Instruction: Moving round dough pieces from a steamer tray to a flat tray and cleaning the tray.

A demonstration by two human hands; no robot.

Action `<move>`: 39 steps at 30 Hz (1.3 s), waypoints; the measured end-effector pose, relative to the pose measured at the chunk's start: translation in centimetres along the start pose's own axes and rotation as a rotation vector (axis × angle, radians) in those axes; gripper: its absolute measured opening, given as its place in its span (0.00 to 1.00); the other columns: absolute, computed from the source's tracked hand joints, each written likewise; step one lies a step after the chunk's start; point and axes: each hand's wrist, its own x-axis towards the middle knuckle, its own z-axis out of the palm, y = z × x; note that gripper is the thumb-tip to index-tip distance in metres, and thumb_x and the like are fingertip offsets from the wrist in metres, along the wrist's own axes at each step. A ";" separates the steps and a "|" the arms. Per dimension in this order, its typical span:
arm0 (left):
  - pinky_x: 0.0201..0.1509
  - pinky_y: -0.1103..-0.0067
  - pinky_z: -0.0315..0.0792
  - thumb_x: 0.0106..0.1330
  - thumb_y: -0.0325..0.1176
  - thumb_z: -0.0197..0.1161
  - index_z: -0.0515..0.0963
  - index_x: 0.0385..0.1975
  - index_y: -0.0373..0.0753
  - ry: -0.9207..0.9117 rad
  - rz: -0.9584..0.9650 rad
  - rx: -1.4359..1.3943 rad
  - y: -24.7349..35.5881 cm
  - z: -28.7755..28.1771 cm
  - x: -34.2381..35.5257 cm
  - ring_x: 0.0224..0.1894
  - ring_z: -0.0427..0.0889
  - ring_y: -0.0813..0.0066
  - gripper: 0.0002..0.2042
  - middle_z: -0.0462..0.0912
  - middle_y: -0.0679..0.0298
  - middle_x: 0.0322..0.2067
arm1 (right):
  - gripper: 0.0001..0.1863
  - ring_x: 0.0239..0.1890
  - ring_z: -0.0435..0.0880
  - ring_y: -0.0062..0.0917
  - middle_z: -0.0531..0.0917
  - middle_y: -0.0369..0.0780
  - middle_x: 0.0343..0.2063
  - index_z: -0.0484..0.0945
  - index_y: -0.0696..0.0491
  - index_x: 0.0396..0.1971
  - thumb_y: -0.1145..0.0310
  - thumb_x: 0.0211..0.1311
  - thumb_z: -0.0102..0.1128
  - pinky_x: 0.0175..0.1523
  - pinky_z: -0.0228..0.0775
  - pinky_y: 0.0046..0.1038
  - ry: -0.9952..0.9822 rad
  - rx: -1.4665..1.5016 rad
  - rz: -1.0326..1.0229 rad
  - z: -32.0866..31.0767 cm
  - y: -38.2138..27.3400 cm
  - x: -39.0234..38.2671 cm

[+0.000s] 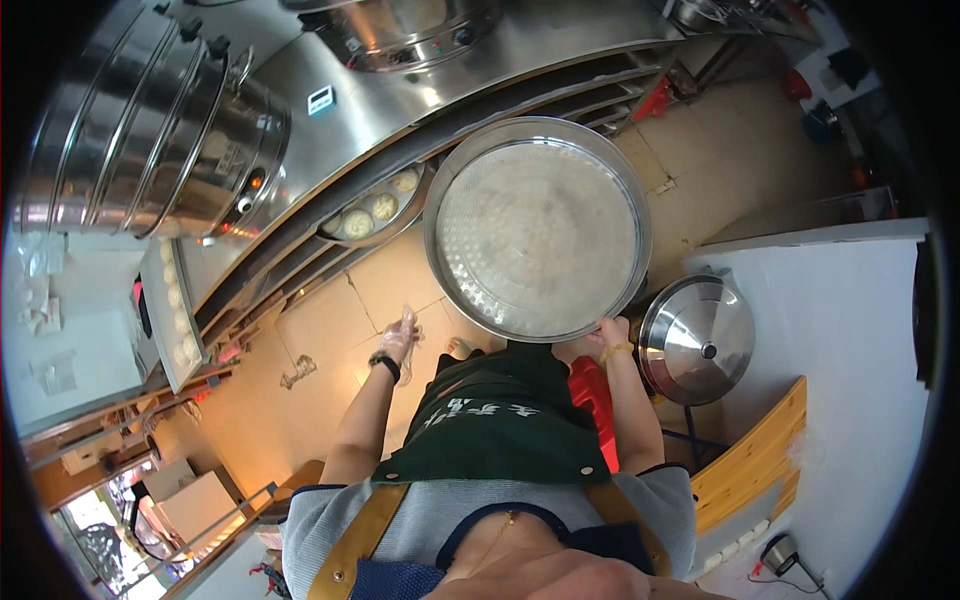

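Observation:
A large round metal steamer tray point(540, 240) with a perforated bottom and raised rim hangs in front of my green apron point(490, 420). My right hand point(611, 334) grips its near rim at the lower right. No buns show on it. My left hand point(399, 338), in a clear plastic glove with a dark band at the wrist, is apart from the tray to its left. Its fingers are stretched out and nothing shows in them. Beyond that hand, several pale round buns point(384, 206) lie in another round tray point(408, 218) on a shelf under the counter.
A tall stacked steamer point(150, 130) stands at the left on the steel counter point(400, 100), near a small white timer point(320, 100). A long tray point(165, 340) of buns juts out below it. At the right are a conical metal lid point(697, 340) and a white partition point(830, 300).

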 end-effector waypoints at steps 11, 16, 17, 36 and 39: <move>0.29 0.73 0.73 0.67 0.56 0.53 0.75 0.40 0.31 0.095 -0.380 0.049 -6.8 -3.9 -2.2 0.26 0.79 0.69 0.27 0.79 0.58 0.29 | 0.20 0.35 0.83 0.45 0.78 0.53 0.36 0.67 0.71 0.42 0.80 0.46 0.52 0.37 0.81 0.42 0.089 0.213 0.015 -0.4 -4.6 5.6; 0.29 0.72 0.73 0.66 0.56 0.52 0.75 0.41 0.32 0.028 -0.418 0.143 -6.8 -6.1 1.4 0.25 0.78 0.68 0.27 0.78 0.58 0.29 | 0.23 0.38 0.82 0.47 0.77 0.52 0.41 0.67 0.67 0.48 0.81 0.46 0.52 0.39 0.81 0.43 0.132 0.351 0.047 0.4 -6.4 7.6; 0.29 0.72 0.73 0.67 0.57 0.52 0.75 0.41 0.32 0.055 -0.484 0.183 -6.1 -6.6 2.4 0.25 0.78 0.68 0.27 0.78 0.57 0.29 | 0.23 0.38 0.82 0.47 0.77 0.53 0.41 0.67 0.68 0.47 0.81 0.47 0.51 0.39 0.81 0.43 0.126 0.365 0.040 0.6 -6.9 8.0; 0.25 0.72 0.71 0.63 0.60 0.54 0.74 0.37 0.35 0.084 -0.490 0.182 4.0 4.9 5.9 0.22 0.78 0.68 0.28 0.78 0.57 0.26 | 0.21 0.44 0.79 0.46 0.76 0.54 0.43 0.64 0.64 0.49 0.76 0.53 0.49 0.44 0.80 0.44 -0.061 0.344 0.098 2.6 -21.0 25.0; 0.32 0.74 0.74 0.63 0.62 0.52 0.75 0.40 0.32 0.045 -0.355 0.206 6.3 6.8 5.3 0.27 0.80 0.69 0.31 0.80 0.57 0.31 | 0.22 0.47 0.77 0.45 0.75 0.54 0.45 0.64 0.61 0.50 0.74 0.54 0.53 0.46 0.79 0.44 -0.033 0.333 0.094 4.4 -23.7 28.0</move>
